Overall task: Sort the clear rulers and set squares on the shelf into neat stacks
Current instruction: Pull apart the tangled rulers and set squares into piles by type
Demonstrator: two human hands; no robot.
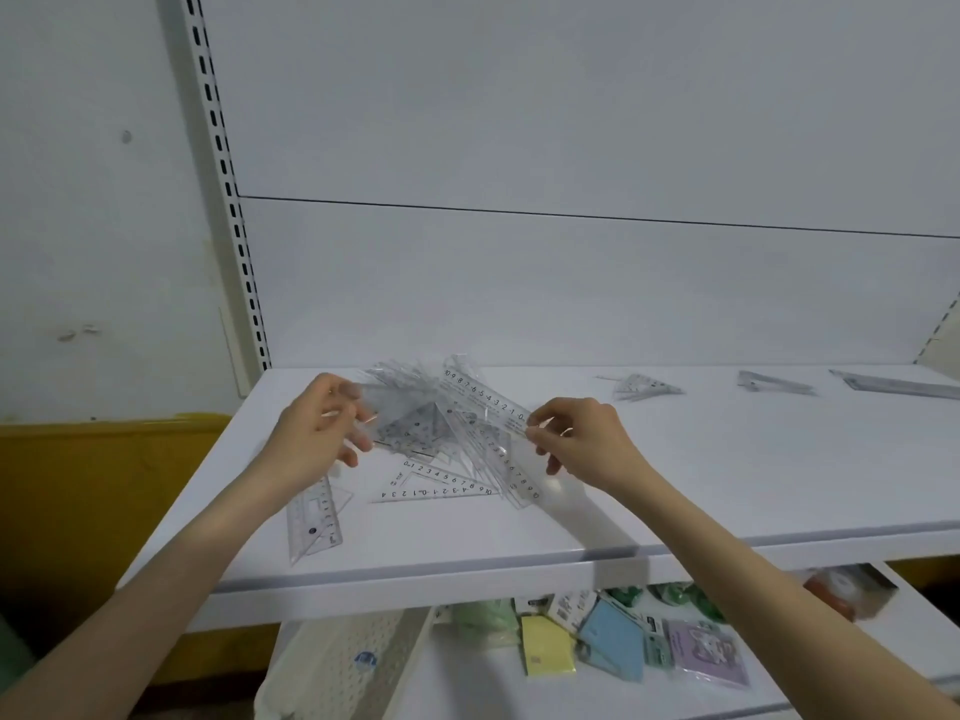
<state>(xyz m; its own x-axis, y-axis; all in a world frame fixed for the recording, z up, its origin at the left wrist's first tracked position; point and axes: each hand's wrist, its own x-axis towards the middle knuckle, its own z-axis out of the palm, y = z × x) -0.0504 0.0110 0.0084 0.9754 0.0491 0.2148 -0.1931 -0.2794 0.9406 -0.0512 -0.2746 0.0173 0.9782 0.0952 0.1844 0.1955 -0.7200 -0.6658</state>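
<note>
A loose heap of clear rulers and set squares (415,407) lies on the white shelf (675,485). My right hand (576,439) pinches the end of a clear straight ruler (485,400) lifted over the heap. My left hand (317,428) holds the left edge of a bunch of clear pieces raised off the shelf. A flat set square (441,485) lies in front of the heap. Another ruler with a set square (314,522) lies under my left wrist. Small stacks sit far right: set squares (641,387), a second stack (774,383) and straight rulers (904,388).
A slotted shelf upright (228,200) runs up the left side against the wall. A yellow bin (93,491) stands at the left below shelf height. The lower shelf holds coloured stationery packs (613,641) and a white perforated tray (343,662).
</note>
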